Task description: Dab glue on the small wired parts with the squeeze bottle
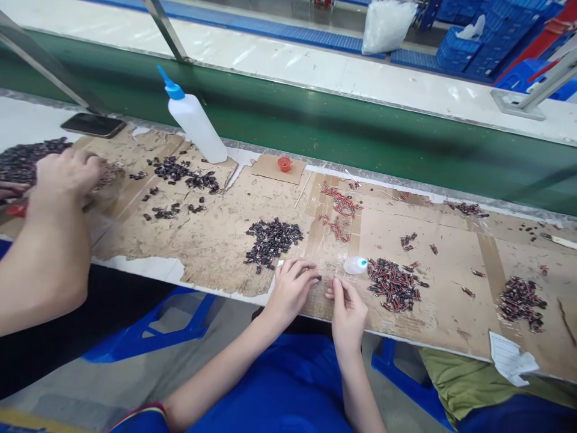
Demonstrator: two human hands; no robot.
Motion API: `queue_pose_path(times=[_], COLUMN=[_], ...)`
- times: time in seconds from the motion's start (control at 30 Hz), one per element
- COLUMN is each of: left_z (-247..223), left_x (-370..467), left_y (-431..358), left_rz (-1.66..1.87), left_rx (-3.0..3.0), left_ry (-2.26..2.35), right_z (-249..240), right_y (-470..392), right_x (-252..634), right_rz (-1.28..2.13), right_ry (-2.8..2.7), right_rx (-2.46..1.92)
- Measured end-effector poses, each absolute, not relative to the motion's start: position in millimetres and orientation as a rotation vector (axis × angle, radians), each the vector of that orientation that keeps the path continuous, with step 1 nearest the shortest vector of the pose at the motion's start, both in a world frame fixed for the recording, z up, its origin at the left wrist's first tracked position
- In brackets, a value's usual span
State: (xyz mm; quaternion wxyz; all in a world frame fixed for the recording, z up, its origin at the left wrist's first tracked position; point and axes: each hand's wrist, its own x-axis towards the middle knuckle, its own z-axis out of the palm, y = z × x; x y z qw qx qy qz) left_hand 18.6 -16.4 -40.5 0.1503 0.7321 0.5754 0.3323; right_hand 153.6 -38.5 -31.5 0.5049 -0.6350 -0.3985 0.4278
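Observation:
My left hand (291,290) pinches a small black part (319,278) between thumb and fingertips, just above the cardboard. Close beside it, my right hand (349,310) is closed in a pinch; what its fingertips hold is too small to make out. Left of my hands lies a pile of small black parts (273,240). A small white bottle with a blue tip (356,265) lies beyond my right hand, against a pile of red-and-black parts (394,285). Further back are loose red pieces with thin metal ends (341,202).
A large white squeeze bottle (198,129) stands behind, near a red cap (284,163) on a cardboard piece. A phone (93,124) lies back left. At left, a co-worker's hand (67,171) reaches over another pile. More red-and-black parts (522,302) lie at right.

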Motion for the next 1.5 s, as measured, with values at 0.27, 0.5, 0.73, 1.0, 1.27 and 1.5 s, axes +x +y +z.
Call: queue_pose_path(times=[0.27, 0.5, 0.73, 1.0, 1.27, 1.5], left_z=[-33.8, -26.1, -16.8, -0.9, 1.7, 6.7], left_x=[20.0, 20.7, 22.4, 24.1, 22.1, 24.0], left_y=[-17.1, -19.4, -20.6, -19.0, -19.8, -22.7], left_rz=[0.954, 1.087, 1.177, 1.084, 1.031, 0.980], left_rx=[2.014, 1.952, 1.547, 1.228, 1.256, 1.273], left_ry=[1.539, 1.442, 1.297, 1.237, 1.279, 1.243], right_z=[-33.7, -27.3, -26.6, -19.0, -20.0, -11.6], right_y=[-39.2, -40.6, -46.3, -46.1, -47.9, -48.1], right_x=[154.0, 151.0, 146.8, 147.4, 154.1, 153.2], right_rz=[1.001, 1.113, 0.976, 0.764, 0.878, 0.892], right_ry=[-1.111, -0.987, -1.015, -1.147, -1.221, -1.176], right_rx=[-1.535, -1.478, -1.474, -1.415, -1.392, -1.370])
